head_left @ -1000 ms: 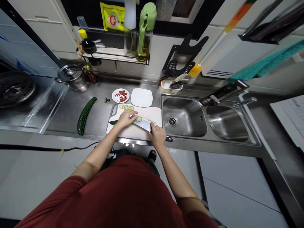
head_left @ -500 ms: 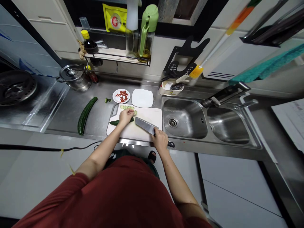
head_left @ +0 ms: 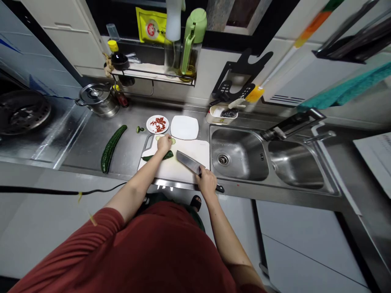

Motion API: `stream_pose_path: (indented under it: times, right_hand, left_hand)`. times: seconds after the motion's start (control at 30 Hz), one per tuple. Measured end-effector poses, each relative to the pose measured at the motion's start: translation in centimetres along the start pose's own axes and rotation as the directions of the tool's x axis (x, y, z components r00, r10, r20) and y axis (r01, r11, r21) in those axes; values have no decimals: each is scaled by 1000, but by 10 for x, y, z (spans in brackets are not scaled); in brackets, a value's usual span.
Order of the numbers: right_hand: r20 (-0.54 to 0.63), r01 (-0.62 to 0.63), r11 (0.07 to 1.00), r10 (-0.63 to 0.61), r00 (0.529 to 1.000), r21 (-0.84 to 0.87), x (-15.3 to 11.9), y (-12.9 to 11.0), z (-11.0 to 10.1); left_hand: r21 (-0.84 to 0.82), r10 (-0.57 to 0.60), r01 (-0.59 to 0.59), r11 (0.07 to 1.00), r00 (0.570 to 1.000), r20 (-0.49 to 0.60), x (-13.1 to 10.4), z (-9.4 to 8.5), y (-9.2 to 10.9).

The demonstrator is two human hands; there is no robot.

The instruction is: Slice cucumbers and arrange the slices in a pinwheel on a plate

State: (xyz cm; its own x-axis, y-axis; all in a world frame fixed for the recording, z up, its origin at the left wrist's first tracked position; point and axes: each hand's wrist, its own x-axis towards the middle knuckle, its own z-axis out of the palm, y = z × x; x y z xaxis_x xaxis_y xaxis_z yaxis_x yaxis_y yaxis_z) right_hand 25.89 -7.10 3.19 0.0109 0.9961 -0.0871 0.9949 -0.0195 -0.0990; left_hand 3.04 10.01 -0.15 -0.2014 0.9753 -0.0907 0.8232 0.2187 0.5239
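Note:
My right hand (head_left: 207, 182) is wrapped round the black handle of a cleaver (head_left: 188, 161), its broad blade pointing left over the white cutting board (head_left: 192, 147). At the board's upper left, my left hand (head_left: 165, 143) has its fingers pinched together on a cucumber slice (head_left: 173, 141), among other thin slices partly hidden behind the hand. Below that hand, a cut piece of cucumber (head_left: 168, 154) lies on the board, crossed by my left wrist. To the left, a whole cucumber (head_left: 113, 149) rests on the steel counter, with small cucumber ends (head_left: 139, 129) nearer the board.
Behind the board stand a plate of chopped red pieces (head_left: 157, 124) and a white square plate (head_left: 184, 127). A double sink (head_left: 240, 152) adjoins on the right. A lidded pot (head_left: 98, 100) is at back left, below a shelf with bottles (head_left: 191, 44).
My left hand has moved slightly up the board, toward the slices at its far edge. The cleaver stays in my right hand, nearly still. The view has shifted a little.

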Motion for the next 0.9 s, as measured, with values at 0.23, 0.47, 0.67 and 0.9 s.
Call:
stream_pose_path:
  times: [0.23, 0.47, 0.67, 0.9]
  right_hand:
    - [-13, -2, 1000, 3, 1000, 25, 3, 2, 3]
    - [19, -25, 999, 24, 1000, 41, 10, 1, 0]
    - [32, -39, 995, 37, 999, 94, 15, -3, -1]
    - [141, -105, 981, 82, 987, 162, 16, -9, -8]
  left_hand:
    - [86, 40, -41, 995, 999, 12, 1, -3, 3]
    - [-8, -9, 9, 1000, 997, -77, -11, -15, -8]
    - [17, 65, -65, 998, 998, -6, -39, -30, -27]
    - [4, 220, -223, 975, 965, 143, -68, -34, -36]
